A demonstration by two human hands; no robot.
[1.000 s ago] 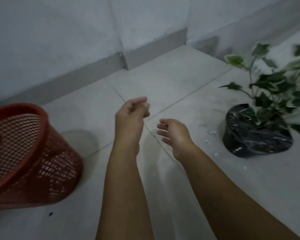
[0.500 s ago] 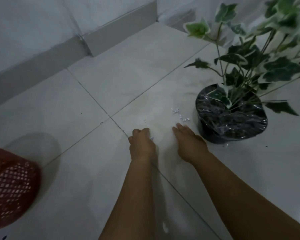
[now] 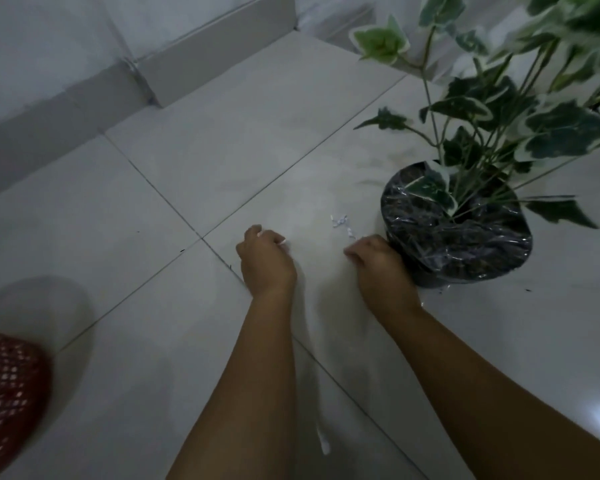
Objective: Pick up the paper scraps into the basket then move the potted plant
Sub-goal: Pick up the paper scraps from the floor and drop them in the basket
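Observation:
Small white paper scraps [image 3: 340, 223] lie on the tiled floor just left of the potted plant [image 3: 458, 233], an ivy in a black plastic-wrapped pot. My left hand [image 3: 265, 259] is down on the floor with its fingers pinched together, and a white paper scrap [image 3: 282, 241] shows at the fingertips. My right hand [image 3: 378, 263] rests against the pot's left side, fingers curled in just below the scraps; what is inside them is hidden. The red mesh basket [image 3: 9, 393] is at the lower left edge, partly out of view.
A grey skirting board [image 3: 219, 53] and wall run along the back, with a corner behind the plant. Ivy leaves [image 3: 381, 41] hang over the floor at the upper right. A white paper strip [image 3: 323, 445] lies between my forearms.
Both hands came down from the air to the floor beside the pot. The right hand's fingers went from stretched out to curled. The view swung right, leaving the basket at the edge.

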